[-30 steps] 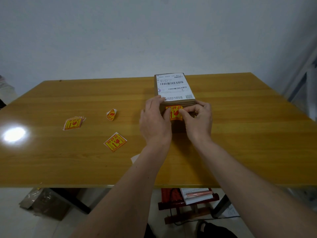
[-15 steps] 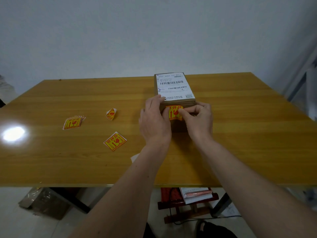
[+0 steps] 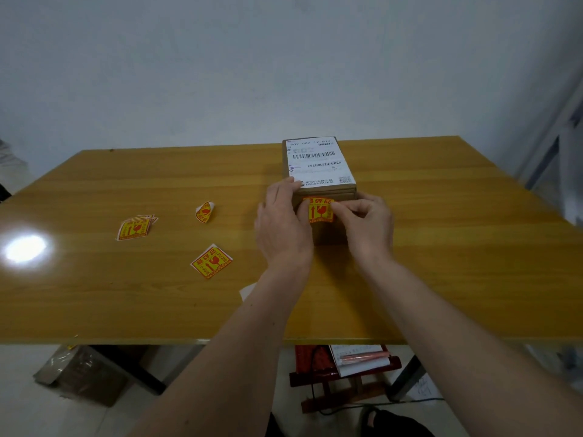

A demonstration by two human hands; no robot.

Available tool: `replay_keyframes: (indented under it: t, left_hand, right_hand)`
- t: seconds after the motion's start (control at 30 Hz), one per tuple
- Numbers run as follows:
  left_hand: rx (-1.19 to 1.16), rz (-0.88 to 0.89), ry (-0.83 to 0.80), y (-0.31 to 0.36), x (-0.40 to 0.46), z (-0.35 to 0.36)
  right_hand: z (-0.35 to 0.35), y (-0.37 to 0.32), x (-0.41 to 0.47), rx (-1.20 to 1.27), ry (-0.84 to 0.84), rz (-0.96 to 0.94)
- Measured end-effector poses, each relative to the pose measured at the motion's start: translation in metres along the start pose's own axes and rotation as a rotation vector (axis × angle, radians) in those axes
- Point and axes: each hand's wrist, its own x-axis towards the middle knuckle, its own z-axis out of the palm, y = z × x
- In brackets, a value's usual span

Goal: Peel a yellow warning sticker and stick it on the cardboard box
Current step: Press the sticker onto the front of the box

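You see a red stool (image 3: 344,372) under the wooden table (image 3: 126,304) at 5 o'clock, a wrapped package (image 3: 80,373) at 7 o'clock.

Head view, forward-down over table (image 3: 126,310)

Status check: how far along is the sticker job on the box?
Done: one yellow warning sticker is peeled and sits on the brown cardboard box's near side. In hand: left hand steadies the box, right hand presses the sticker's right edge. Left: smoothing it flat and letting go.
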Motion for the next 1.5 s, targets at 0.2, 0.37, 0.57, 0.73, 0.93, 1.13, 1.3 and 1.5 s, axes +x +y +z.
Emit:
replay_keyframes:
  t: [0.2, 0.37, 0.57, 0.73, 0.93, 1.13, 1.3, 1.5]
  left_hand:
    - [0.004, -0.011, -0.003, 0.001, 0.0, 0.001]
    - [0.011, -0.005, -0.015, -0.001, 0.0, 0.001]
    - [0.004, 0.01, -0.019, -0.002, 0.0, 0.001]
    - [0.028, 0.025, -0.022, -0.005, 0.001, 0.001]
    - [0.037, 0.044, -0.027, -0.005, 0.001, -0.001]
    - [0.088, 0.064, -0.068, -0.008, 0.0, -0.003]
    - [0.111, 0.062, -0.074, -0.007, -0.002, -0.002]
    - [0.108, 0.061, -0.078, -0.006, -0.002, -0.002]
  right_hand:
    - [-0.011, -0.002, -0.003, 0.03, 0.055, -0.067]
    - [-0.005, -0.01, 0.005, -0.4, -0.194, -0.355]
    - [-0.002, -0.015, 0.015, -0.417, -0.135, -0.328]
    - [-0.005, -0.021, 0.021, -0.353, -0.109, -0.27]
    - [-0.014, -0.023, 0.025, -0.345, -0.179, -0.242]
    - [-0.016, -0.019, 0.021, -0.359, -0.224, -0.262]
    - [0.001, -0.015, 0.013, -0.37, -0.139, -0.292]
    - [0.013, -0.008, 0.005, -0.563, -0.028, -0.342]
